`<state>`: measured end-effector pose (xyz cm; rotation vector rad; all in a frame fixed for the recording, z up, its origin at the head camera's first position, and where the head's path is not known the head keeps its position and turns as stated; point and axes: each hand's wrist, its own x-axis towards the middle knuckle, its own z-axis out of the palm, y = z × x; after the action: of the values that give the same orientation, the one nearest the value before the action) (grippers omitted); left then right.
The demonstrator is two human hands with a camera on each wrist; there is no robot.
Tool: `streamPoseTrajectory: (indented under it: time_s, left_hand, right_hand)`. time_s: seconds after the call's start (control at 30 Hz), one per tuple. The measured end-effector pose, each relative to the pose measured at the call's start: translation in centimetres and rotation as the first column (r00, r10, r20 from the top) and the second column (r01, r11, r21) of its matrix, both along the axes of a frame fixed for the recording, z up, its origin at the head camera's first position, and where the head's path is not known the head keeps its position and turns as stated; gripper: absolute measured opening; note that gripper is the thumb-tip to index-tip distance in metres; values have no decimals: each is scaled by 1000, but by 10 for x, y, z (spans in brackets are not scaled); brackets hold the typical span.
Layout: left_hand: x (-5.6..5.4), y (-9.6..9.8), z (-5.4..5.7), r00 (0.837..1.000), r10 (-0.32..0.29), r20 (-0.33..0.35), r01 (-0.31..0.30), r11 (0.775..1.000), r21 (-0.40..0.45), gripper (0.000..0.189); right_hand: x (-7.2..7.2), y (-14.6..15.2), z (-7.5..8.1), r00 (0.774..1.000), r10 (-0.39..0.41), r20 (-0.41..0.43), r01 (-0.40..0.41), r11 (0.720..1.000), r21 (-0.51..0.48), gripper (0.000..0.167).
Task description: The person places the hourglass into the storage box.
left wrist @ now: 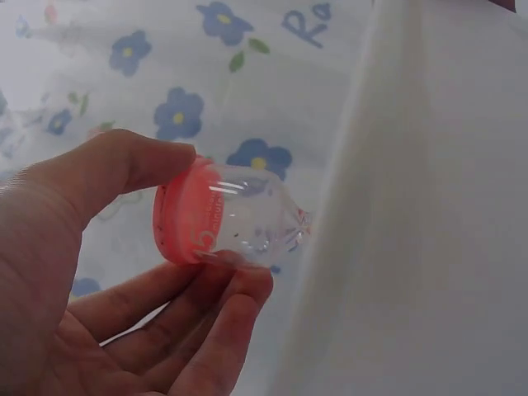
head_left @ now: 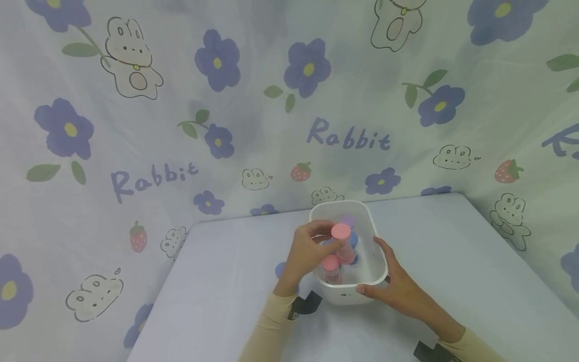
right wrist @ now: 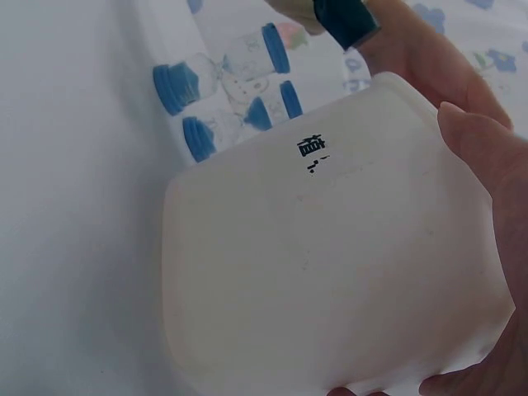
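My left hand (head_left: 309,251) pinches a pink-capped hourglass sand timer (head_left: 341,233) between thumb and fingers, over the inside of a white plastic bin (head_left: 377,271). Up close in the left wrist view, the hourglass (left wrist: 194,216) shows pink sand and "15 minutes" lettering. Inside the bin stands another pink-capped hourglass (head_left: 330,263), with blue (head_left: 354,238) and purple (head_left: 348,221) pieces behind, partly covered. Thumb and fingers of my right hand (head_left: 402,289) grip the bin's near right corner; the bin wall (right wrist: 313,264) fills much of the right wrist view.
Blue-capped hourglasses (right wrist: 171,89) lie on the white table to the left of the bin; in the head view my left wrist hides most of them, leaving one blue cap (head_left: 280,270). A curtain (head_left: 253,120) printed with rabbits and flowers hangs behind the table.
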<state>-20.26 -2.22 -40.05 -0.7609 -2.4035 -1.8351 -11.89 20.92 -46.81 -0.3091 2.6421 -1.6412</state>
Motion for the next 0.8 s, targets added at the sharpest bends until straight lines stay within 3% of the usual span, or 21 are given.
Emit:
streamPoseTrajectory:
  time_s: [0.27,0.5,0.8]
  left_hand:
    - [-2,7,-9,1000,-26,3,26,999,-32,34]
    - [-2,14,-15,999,-21,38,25,993,-114,34]
    - [-2,19,-16,1000,-26,0,25,974,-226,36]
  right_hand:
    - [-1,-1,-2,1000,-3,5,3,1000,-5,115]
    - [1,-1,1,1000,10,-3,-10,1000,-12,116]
    - [1,0,1,1000,12,-14,-12,1000,-23,116]
